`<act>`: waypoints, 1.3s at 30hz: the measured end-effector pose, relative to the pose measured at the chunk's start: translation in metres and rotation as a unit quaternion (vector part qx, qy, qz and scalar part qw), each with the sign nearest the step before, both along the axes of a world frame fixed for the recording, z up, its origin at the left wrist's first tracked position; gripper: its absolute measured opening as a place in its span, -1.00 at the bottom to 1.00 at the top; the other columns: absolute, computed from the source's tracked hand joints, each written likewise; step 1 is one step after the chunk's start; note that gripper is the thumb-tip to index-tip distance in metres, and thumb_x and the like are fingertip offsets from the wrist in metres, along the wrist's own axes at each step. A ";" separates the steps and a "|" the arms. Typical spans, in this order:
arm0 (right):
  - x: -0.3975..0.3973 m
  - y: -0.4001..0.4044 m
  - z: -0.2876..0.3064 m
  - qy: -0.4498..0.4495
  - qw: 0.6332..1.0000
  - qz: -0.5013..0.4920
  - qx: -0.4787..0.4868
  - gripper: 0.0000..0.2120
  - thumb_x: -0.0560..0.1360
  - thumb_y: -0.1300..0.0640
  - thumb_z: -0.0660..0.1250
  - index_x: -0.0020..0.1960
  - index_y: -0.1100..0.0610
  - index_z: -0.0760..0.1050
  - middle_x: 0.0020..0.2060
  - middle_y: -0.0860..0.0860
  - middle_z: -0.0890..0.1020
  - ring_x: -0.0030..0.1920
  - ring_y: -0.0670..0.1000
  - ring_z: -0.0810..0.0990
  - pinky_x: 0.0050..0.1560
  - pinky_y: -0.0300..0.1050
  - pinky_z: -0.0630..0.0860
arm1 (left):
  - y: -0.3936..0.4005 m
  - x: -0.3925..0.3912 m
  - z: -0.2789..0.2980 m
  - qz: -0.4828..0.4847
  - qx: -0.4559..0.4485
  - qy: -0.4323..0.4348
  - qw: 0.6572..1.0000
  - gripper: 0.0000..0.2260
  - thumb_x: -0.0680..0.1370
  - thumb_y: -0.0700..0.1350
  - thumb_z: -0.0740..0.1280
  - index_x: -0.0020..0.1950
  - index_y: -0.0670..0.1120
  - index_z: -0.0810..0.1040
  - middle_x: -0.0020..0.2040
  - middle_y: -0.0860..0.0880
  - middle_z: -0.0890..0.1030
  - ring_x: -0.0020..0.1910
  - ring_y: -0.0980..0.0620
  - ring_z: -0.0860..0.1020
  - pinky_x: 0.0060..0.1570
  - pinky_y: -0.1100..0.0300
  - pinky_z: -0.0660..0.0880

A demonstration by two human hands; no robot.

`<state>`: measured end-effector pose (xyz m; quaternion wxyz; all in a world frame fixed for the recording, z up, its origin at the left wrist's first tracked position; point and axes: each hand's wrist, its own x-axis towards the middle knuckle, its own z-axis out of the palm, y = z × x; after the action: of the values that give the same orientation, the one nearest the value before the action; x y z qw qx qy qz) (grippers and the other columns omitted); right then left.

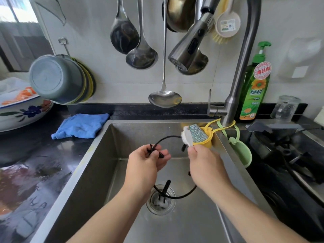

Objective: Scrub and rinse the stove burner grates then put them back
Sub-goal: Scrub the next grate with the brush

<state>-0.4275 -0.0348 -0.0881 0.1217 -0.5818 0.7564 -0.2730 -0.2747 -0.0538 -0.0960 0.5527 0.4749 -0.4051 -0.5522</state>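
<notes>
While the faucet (189, 55) hangs dry above the sink (122, 137), with no water seen running from its spray head, the task is judged to be in its scrubbing stage and far from finished. One burner grate (168, 137), a thin black ring with short prongs, is held up over the middle of the sink; whether it has been fully scrubbed cannot be told. Rinsing is judged to be still outstanding, and so is the return to the stove (287, 155), which lies dark on the bench beyond the sink's right edge. The left hand (147, 163) is closed loosely round the ring's left side, a prong being pinched between thumb and fingers. The right hand (203, 162) is clenched on a white scrub pad (186, 139), which is pressed against the ring's right side, just in front of the yellow sponge holder (205, 142) hung at the sink's far right corner. The lower arc of the ring is seen below the hands, near the drain (160, 202), where some white matter is gathered. A blue cloth (80, 125) lies on the bench at the sink's far left corner.
</notes>
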 end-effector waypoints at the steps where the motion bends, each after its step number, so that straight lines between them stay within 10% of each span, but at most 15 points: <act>1: 0.010 0.005 0.002 0.000 0.999 0.034 -0.017 -0.69 0.70 -0.07 0.01 -0.15 0.00 0.34 -0.29 -0.03 0.47 -0.26 0.05 0.45 -0.28 -0.02 0.33 | 0.001 0.000 0.000 -0.004 0.001 0.000 1.000 -0.80 0.69 -0.36 0.14 0.08 -0.28 0.57 -0.03 -0.25 0.72 -0.07 -0.10 0.74 0.02 0.10 0.64; 15: 0.033 0.017 0.002 0.005 0.991 0.133 -0.018 -0.67 0.68 -0.12 0.03 -0.11 0.03 0.41 -0.29 0.01 0.50 -0.26 0.07 0.49 -0.34 -0.01 0.35 | 0.006 -0.002 -0.002 -0.041 -0.080 -0.140 0.986 -0.79 0.63 -0.38 0.20 -0.10 -0.23 0.59 -0.21 -0.13 0.68 -0.20 -0.03 0.66 -0.05 0.07 0.66; 19: -0.007 -0.003 0.003 0.003 0.999 -0.017 0.037 -0.64 0.70 -0.09 -0.04 -0.17 0.01 0.35 -0.17 0.05 0.53 -0.16 0.12 0.47 -0.19 -0.01 0.40 | 0.004 -0.004 0.003 -0.022 -0.072 -0.085 0.994 -0.79 0.68 -0.39 0.14 0.05 -0.28 0.57 -0.06 -0.27 0.70 -0.07 -0.08 0.73 -0.02 0.23 0.65; 25: 0.039 0.023 0.009 0.018 0.991 0.131 -0.014 -0.69 0.70 -0.11 -0.01 -0.13 -0.02 0.33 -0.29 -0.05 0.44 -0.29 0.01 0.42 -0.36 -0.04 0.26 | 0.007 -0.006 -0.006 -0.064 -0.083 -0.119 0.987 -0.81 0.64 -0.37 0.20 -0.04 -0.28 0.60 -0.13 -0.28 0.68 -0.14 -0.11 0.68 -0.05 0.07 0.66; 39: -0.029 0.001 0.004 0.093 0.993 0.065 -0.013 -0.61 0.67 -0.13 0.04 -0.26 0.03 0.28 -0.36 -0.03 0.48 -0.31 0.06 0.49 -0.34 -0.04 0.36 | -0.022 0.034 0.000 0.041 -0.013 -0.045 0.998 -0.76 0.75 -0.06 0.14 0.10 -0.14 0.55 -0.18 -0.13 0.69 -0.47 -0.12 0.60 -0.37 0.11 0.60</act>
<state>-0.4562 -0.0342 -0.0837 0.0605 -0.6543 0.7213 -0.2191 -0.2407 -0.0757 -0.0963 0.5622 0.5088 -0.4167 -0.5015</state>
